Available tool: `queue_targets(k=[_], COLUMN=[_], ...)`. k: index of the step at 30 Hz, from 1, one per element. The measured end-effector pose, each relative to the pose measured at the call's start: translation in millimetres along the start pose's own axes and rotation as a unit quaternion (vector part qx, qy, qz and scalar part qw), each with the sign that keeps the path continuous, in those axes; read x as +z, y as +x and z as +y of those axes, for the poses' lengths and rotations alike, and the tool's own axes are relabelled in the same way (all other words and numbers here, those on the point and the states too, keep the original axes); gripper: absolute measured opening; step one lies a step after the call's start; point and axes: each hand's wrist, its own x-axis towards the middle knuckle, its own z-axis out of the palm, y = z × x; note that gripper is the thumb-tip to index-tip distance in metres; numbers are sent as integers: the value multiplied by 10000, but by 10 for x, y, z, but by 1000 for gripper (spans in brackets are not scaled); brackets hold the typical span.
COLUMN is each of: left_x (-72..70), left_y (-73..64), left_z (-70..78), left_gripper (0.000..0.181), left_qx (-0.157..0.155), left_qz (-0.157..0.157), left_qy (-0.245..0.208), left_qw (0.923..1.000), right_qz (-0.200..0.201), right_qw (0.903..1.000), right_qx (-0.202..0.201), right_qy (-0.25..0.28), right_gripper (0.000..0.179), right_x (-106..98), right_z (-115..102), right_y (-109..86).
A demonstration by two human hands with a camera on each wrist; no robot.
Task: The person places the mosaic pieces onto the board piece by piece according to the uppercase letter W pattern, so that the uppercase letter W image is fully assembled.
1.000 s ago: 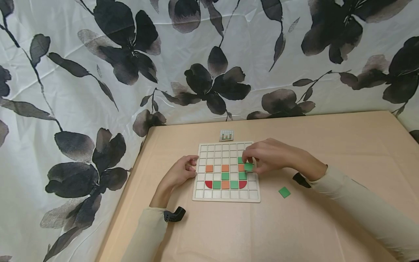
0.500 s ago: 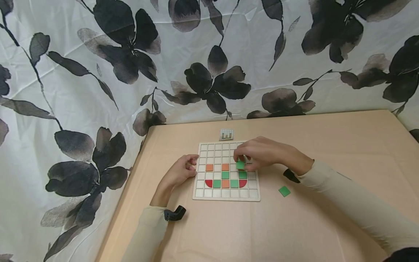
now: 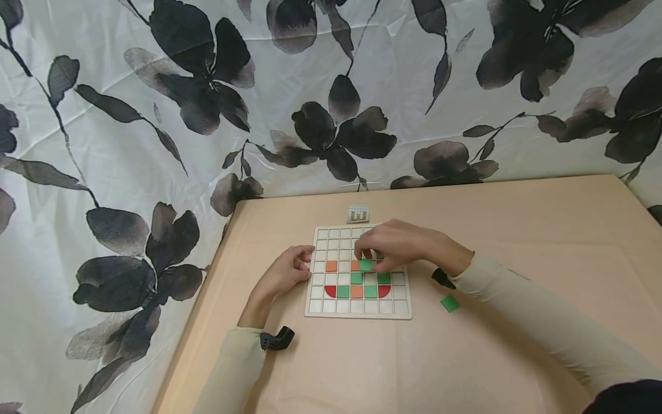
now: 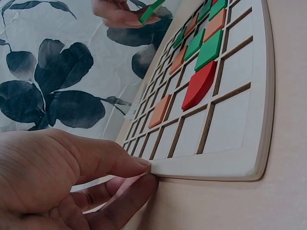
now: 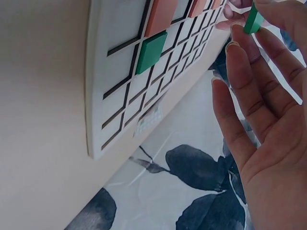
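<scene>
A white grid board [image 3: 395,306] lies on the table, several orange, green and red tiles set in its cells. My left hand [image 3: 284,270] is at its left edge; in the left wrist view the thumb and a finger pinch the rim. Above the middle of the board, my right hand [image 3: 398,246] pinches a square green tile [image 3: 366,265] between thumb and fingers. The right wrist view shows this green tile [image 5: 253,20] held apart from the board, tilted. Some of the cells are hidden beneath the right hand.
Another green tile [image 3: 449,303] lies loose on the table [image 3: 465,356], right of the board. Behind the board is a small card [image 3: 358,214] printed with a grid pattern. A floral cloth [image 3: 258,103] hangs along the table's far and left sides.
My right hand has carried the green tile leftward over the board, from near its right edge to its middle. The left hand has stayed in place.
</scene>
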Motion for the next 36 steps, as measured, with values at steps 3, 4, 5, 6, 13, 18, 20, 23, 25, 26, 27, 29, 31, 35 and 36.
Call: queue_targets(k=[3,4,5,6,13,18,20,23,25,26,27,29,31,35,36], left_x=[-4,-5,-6,-7,-5,-13,-13,-9,-9,-10,-10,-11,-12,-8,-10], left_y=[-2,-3,-3,-2,-16,-11,-12,-14,-13,-13,-13,-11,-12,-16,-16], left_z=[3,5,7,8,14,7,9,13,15,16,16,17,16,17,18], left_gripper=[65,65,65,65,65,65,65,65,65,65,65,65,64,64,64], left_qx=[18,27,27,29,29,63,50,38,50,55,61,68,62,52,64], left_qz=[0,-3,-4,-3,-4,-6,-14,-23,-26,-28,-28,-33,-40,-45,-43], left_qy=[-19,-25,-34,-35,-47,-62,-88,-81,-55,-45,-35,-24,-31,-44,-49], left_qw=[10000,10000,10000,10000,10000,10000,9999,10000,10000,10000,10000,10000,10000,10000,10000], right_qz=[-21,-41,-63,-91,-95,-219,-261,-257,-232,-219,-207,-197,-202,-214,-217], right_qw=[10000,10000,9999,9999,9997,9996,9995,9995,9995,9995,9995,9995,9994,9993,9993], right_qx=[-58,-61,-66,-72,-242,-186,-160,-179,-213,-231,-244,-264,-278,-301,-290], right_qy=[23,50,54,59,-42,12,6,-31,-4,3,9,12,15,-47,-46], right_gripper=[22,22,21,21,19,21,22,23,23,23,22,22,21,22,22], right_x=[17,23,30,37,74,98,109,125,135,139,144,159,176,211,219], right_z=[-10,-15,-20,-25,-75,-112,-122,-132,-138,-140,-141,-141,-141,-152,-156], right_y=[50,69,86,103,211,292,320,354,372,380,388,410,433,482,492])
